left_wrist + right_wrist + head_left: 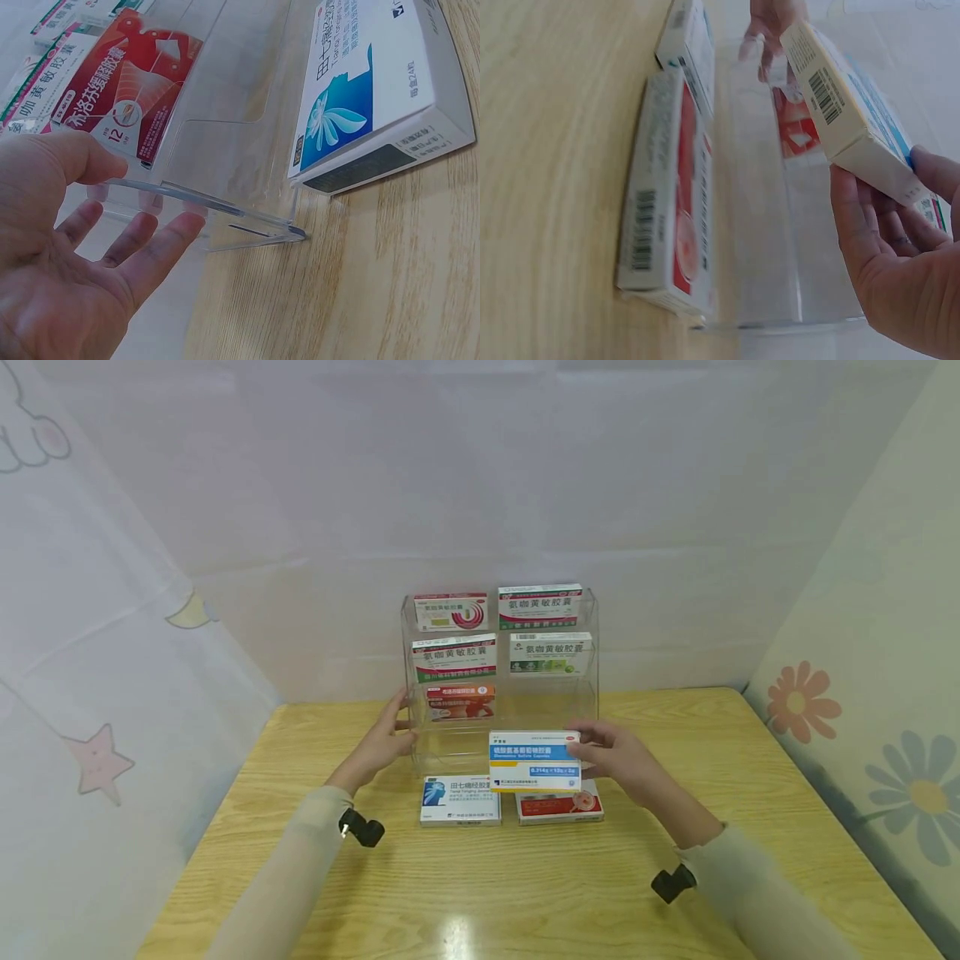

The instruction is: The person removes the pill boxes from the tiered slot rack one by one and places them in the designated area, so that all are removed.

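Right fingers (846, 206) pinch medicine box (531, 763); white, blue-banded, yellow-edged

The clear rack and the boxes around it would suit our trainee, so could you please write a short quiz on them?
1. Multiple choice: What does the left hand hold?
A. a pen
B. the side of the clear rack
C. nothing
2. True or false: On the table, the box with the blue head picture lies to the left of the red-and-white box.
3. Fill in: The blue-and-white box is held in the person's ____ hand.

Key:
1. B
2. True
3. right; the right hand grips it by one end.
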Demonstrator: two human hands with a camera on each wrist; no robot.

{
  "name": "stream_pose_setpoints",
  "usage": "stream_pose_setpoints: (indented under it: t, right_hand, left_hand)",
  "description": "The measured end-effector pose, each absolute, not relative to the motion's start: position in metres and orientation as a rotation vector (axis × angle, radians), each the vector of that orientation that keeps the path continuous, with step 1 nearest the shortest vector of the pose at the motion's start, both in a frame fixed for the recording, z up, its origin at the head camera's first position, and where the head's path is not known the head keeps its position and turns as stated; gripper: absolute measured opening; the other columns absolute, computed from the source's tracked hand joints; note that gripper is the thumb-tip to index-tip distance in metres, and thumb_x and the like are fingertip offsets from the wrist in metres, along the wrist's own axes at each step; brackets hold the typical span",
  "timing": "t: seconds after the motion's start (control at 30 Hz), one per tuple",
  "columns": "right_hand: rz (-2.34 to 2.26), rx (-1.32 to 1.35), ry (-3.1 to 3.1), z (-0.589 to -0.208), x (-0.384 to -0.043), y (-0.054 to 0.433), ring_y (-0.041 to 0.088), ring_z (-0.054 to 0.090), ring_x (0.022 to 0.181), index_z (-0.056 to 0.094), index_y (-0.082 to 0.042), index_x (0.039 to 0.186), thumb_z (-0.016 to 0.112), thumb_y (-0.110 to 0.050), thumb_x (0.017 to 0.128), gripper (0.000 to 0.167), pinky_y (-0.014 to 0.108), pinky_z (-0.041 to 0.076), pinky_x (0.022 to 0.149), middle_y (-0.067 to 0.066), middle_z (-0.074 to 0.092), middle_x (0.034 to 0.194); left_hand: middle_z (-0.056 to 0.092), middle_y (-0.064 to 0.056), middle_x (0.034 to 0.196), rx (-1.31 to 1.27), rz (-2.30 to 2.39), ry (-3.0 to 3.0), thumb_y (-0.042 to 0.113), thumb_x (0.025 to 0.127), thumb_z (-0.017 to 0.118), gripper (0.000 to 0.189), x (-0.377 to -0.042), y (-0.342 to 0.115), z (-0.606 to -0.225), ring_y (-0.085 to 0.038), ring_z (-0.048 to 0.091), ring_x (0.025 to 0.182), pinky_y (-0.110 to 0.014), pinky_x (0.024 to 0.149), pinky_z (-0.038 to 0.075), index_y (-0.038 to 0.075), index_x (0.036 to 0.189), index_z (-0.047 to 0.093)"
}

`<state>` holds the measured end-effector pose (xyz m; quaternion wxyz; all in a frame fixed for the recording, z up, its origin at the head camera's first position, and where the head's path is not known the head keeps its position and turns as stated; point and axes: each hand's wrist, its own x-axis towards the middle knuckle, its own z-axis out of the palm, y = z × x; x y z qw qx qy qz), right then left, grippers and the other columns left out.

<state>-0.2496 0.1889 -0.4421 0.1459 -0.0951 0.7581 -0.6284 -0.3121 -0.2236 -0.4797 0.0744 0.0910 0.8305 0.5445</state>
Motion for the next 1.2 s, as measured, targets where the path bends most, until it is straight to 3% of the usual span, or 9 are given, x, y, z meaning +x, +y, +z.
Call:
stream_pose_setpoints:
  t: [0.4, 0.63, 0.97, 1.2]
  right_hand:
    - [-1.802, -0.202, 2.054, -0.472, -0.229, 0.171, 0.029, 0.072, 0.097, 0.052, -0.005, 0.145, 0.072, -0.031, 0.094, 0.060, 0.045, 0.062, 0.080, 0.015, 0.070, 0.117]
    - [-1.785, -0.199, 2.006, -0.486, -0.218, 0.159, 0.026, 0.072, 0.097, 0.052, -0.002, 0.144, 0.073, -0.032, 0.093, 0.062, 0.040, 0.062, 0.079, 0.015, 0.071, 0.118]
    - [-1.806, -0.243, 1.923, -0.501, -0.205, 0.141, 0.026, 0.074, 0.093, 0.055, 0.003, 0.137, 0.072, -0.026, 0.094, 0.054, 0.039, 0.063, 0.075, 0.016, 0.073, 0.112]
    - [-1.777, -0.280, 1.964, -0.509, -0.196, 0.126, 0.022, 0.071, 0.096, 0.059, 0.003, 0.133, 0.073, -0.028, 0.093, 0.052, 0.034, 0.060, 0.080, 0.013, 0.073, 0.112]
  left_hand:
    - [0.009, -0.013, 0.168, 0.285, 1.633, 2.476, 0.007, 0.097, 0.056, 0.091, -0.313, -0.225, -0.480, -0.044, 0.035, 0.142, -0.051, 0.098, 0.054, 0.033, 0.164, 0.000]
    - [0.005, -0.015, 0.168, 0.304, 1.659, 2.443, 0.006, 0.098, 0.055, 0.091, -0.311, -0.225, -0.479, -0.047, 0.031, 0.143, -0.058, 0.100, 0.051, 0.032, 0.163, -0.003]
    - [0.009, -0.014, 0.168, 0.308, 1.633, 2.480, 0.006, 0.099, 0.055, 0.089, -0.312, -0.225, -0.479, -0.044, 0.035, 0.141, -0.050, 0.097, 0.055, 0.035, 0.163, 0.000]
    - [0.009, -0.013, 0.168, 0.308, 1.620, 2.489, 0.006, 0.099, 0.054, 0.089, -0.312, -0.225, -0.479, -0.043, 0.035, 0.141, -0.048, 0.095, 0.056, 0.037, 0.163, 0.000]
